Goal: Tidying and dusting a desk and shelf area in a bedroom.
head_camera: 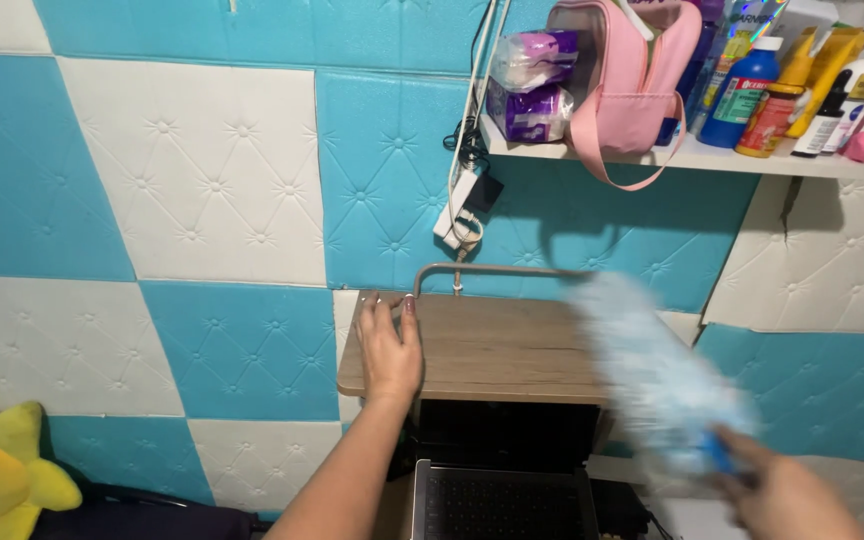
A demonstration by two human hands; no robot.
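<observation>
The pale blue feather duster (pixel 652 370), blurred with motion, lies across the right end of the small wooden bench (pixel 492 350); the dusting stroke looks to be in hand. The right hand (pixel 787 495), below and right of the bench, has its grip closed on the duster's handle. The left hand (pixel 389 345) rests flat and open on the bench's left end, holding nothing. Next, I judge, the duster must sweep leftward, needing that hand lifted.

Purple tissue packs (pixel 534 85) and blue, orange and yellow labelled bottles (pixel 787 90) line the wall shelf (pixel 712 158).
</observation>
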